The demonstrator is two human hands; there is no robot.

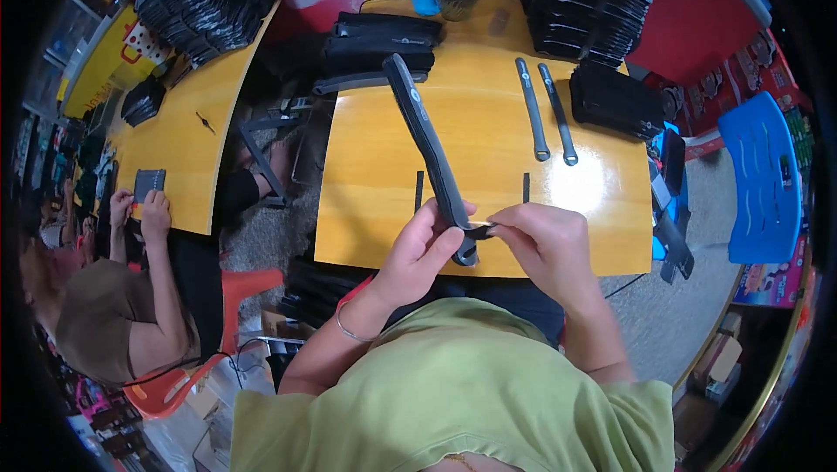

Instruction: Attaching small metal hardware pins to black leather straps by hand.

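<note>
"Holding what, are those two hands?"

"The left hand (417, 252) is curled round a long bundle of grey and black straps (429, 142). The right hand (555, 244) has its thumb and finger pinched on a small dark strip (479, 231) by the bundle's low end."

"Where is the bundle?"

"Tilted, over the near side of the desk (366, 177). I can't tell if its low end touches the wood."

"Which step is it?"

"Looks to me like working the strip round the straps. I can't see if it goes all the way."

"What does the next move need?"

"I think the left must keep the straps even, and the right must pull gently."

"Any more?"

"Two loose straps (534, 111) lie farther back on the desk, near each other."
</note>
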